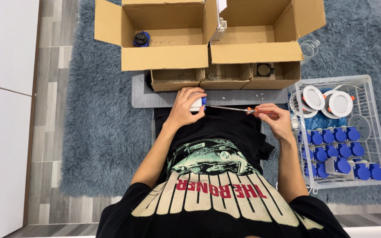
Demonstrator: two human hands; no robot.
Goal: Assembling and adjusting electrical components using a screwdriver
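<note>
At frame centre, the left hand (pixel 187 105) grips a white-and-blue socket (pixel 198 104); the right hand (pixel 273 117) closes around an orange-handled screwdriver (pixel 239 109) touching it.

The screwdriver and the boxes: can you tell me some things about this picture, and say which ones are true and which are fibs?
1. The right hand holds a screwdriver with an orange handle. True.
2. The left hand is empty. False: it grips a small white and blue socket part, and the screwdriver tip points at it.
3. The white wire basket holds many blue sockets and round white lamps. True.
4. The big cardboard box on the left is packed full. False: only one blue socket shows inside.
5. The rug is red. False: it is shaggy and blue-grey.
</note>
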